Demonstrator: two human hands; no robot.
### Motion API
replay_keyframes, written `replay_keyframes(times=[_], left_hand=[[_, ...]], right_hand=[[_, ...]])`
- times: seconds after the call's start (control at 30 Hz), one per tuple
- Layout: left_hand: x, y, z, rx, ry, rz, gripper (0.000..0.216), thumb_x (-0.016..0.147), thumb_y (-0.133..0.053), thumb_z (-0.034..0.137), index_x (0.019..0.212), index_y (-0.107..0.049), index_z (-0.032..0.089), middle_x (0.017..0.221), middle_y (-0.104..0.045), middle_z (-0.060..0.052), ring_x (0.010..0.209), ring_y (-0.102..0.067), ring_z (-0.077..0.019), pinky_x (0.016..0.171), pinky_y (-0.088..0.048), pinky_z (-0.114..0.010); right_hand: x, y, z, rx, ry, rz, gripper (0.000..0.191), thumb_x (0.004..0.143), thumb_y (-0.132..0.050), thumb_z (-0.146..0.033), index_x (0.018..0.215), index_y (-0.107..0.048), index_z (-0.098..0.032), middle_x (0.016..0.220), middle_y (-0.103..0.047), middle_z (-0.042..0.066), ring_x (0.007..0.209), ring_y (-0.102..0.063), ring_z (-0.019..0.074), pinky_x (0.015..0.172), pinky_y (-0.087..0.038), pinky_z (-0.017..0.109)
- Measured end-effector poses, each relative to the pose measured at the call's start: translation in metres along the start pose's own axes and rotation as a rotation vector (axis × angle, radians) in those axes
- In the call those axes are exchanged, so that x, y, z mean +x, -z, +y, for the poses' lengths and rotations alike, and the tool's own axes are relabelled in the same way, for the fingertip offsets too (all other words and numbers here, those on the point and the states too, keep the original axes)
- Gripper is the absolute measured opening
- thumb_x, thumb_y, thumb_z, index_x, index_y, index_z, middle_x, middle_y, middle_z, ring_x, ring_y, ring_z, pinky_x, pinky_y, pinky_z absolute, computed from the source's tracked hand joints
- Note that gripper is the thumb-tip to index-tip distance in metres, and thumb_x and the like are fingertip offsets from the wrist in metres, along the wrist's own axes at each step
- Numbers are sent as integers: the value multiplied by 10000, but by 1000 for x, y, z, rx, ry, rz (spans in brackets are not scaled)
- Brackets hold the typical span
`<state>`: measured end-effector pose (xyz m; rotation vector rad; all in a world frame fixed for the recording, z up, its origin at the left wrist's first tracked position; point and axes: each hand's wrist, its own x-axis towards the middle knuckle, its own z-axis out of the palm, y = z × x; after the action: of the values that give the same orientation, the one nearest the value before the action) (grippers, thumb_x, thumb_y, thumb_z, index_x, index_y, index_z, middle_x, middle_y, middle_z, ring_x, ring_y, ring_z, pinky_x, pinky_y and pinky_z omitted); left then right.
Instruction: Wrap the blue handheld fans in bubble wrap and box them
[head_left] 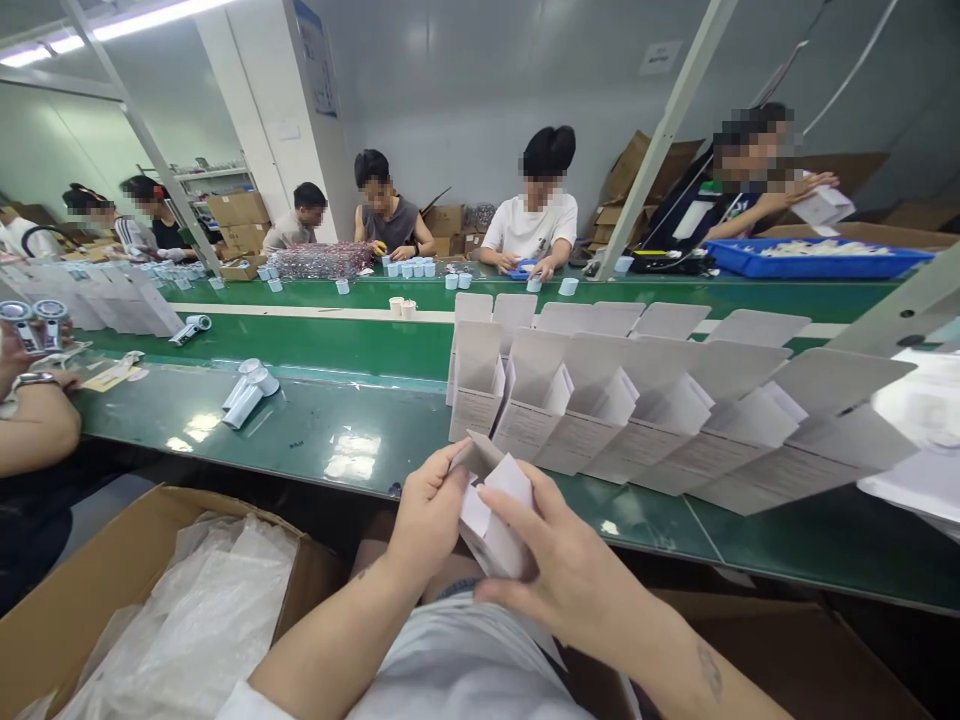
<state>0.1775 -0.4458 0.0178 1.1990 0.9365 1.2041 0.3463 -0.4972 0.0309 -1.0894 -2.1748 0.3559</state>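
A small white cardboard box [495, 535] is between my two hands, above my lap and just off the bench edge. Its top is open and the flaps stand up. My left hand [429, 505] grips the box's left side, with the thumb at the opening. My right hand [559, 555] holds the right side, its thumb and fingers around the wall. The inside of the box is mostly out of sight. Just beyond, on the bench, rows of upright white boxes [592, 405] stand with their lids raised.
Light-blue handheld devices [251, 390] lie on the green bench [360, 430]. A carton of clear plastic bags [202, 600] is at lower left. Co-workers sit across the conveyor [337, 338], near small blue cups [409, 268] and a blue tray [817, 262]. Another person's arm [37, 425] reaches in at left.
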Motion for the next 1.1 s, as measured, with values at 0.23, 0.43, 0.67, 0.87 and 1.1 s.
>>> replay_keyframes(times=[0.23, 0.43, 0.67, 0.87, 1.1], left_hand=[[-5, 12, 10, 528, -277, 23, 281, 918, -490, 296, 1090, -688, 195, 933, -733, -59, 787, -649, -177, 718, -481, -270], [6, 44, 18, 675, -45, -498, 333, 882, -545, 420, 704, -723, 202, 693, -706, -20, 674, -635, -162, 659, -474, -242], [30, -5, -21, -217, 214, -385, 537, 799, -632, 575, 1199, -654, 217, 1277, -625, -115, 1165, -574, -269, 965, -443, -394], [14, -42, -16, -629, 264, -656, 539, 784, -715, 450, 1268, -598, 242, 1155, -664, -84, 1045, -613, -225, 911, -455, -339], [-3, -33, -16, -661, 316, -533, 505, 874, -629, 334, 1359, -492, 293, 1277, -598, -60, 1102, -579, -204, 960, -431, -347]], right_hand=[[2, -2, 7, -66, 136, 44, 844, 810, -613, -137, 1468, -130, -356, 1474, -289, 158, 1314, -410, 340, 984, -469, 522], [-1, 14, 16, -163, 38, 132, 463, 759, -646, -165, 1187, -488, -250, 1291, -422, 152, 1137, -543, 309, 867, -529, 399], [-12, 60, 33, 104, -26, -24, 531, 685, -740, -217, 1154, -498, -274, 1280, -477, 102, 1154, -547, 279, 918, -486, 356], [-30, 46, 46, 465, -64, -6, 595, 844, -621, -492, 1373, -430, -299, 1477, -318, 107, 1361, -361, 312, 1042, -408, 423], [-53, 17, 28, 398, -231, 166, 606, 958, -481, -375, 1487, -197, -291, 1553, -276, 123, 1396, -344, 277, 1115, -355, 462]])
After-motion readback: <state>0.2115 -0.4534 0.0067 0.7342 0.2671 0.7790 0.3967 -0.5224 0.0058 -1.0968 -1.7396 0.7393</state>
